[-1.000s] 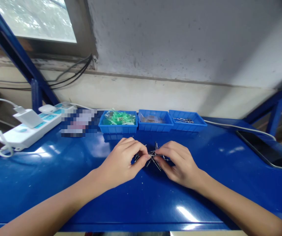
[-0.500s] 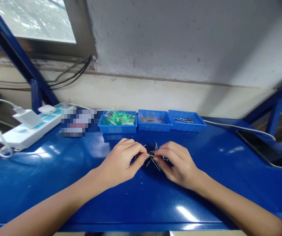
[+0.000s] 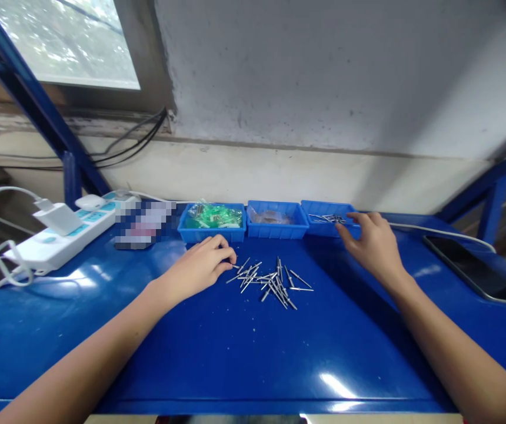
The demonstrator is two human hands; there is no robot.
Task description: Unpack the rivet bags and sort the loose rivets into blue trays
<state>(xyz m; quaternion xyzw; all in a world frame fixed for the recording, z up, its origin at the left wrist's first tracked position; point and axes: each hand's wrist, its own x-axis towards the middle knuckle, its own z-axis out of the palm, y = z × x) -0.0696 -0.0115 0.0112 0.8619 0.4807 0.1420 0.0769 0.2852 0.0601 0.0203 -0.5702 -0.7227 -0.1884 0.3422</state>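
A loose pile of thin silver pop rivets (image 3: 275, 284) lies on the blue table. At the pile's left edge, my left hand (image 3: 204, 262) is closed, thumb and forefinger pinching one rivet whose tip pokes out to the right. My right hand (image 3: 374, 244) is at the front right corner of the right blue bin (image 3: 323, 229), thumb and fingers apart, with nothing visible between them. More rivets (image 3: 330, 218) lie inside that bin, just left of my right fingertips.
The middle blue bin (image 3: 277, 231) holds clear plastic bags; the left blue bin (image 3: 213, 235) holds green packaged parts. A white power strip (image 3: 65, 235) with cables and a blurred-out item (image 3: 145, 227) stand at left. A black phone (image 3: 473, 268) lies at right.
My hands have parted from over the pile. The right one has moved right and back to the right bin; the left has shifted left, uncovering the rivets.
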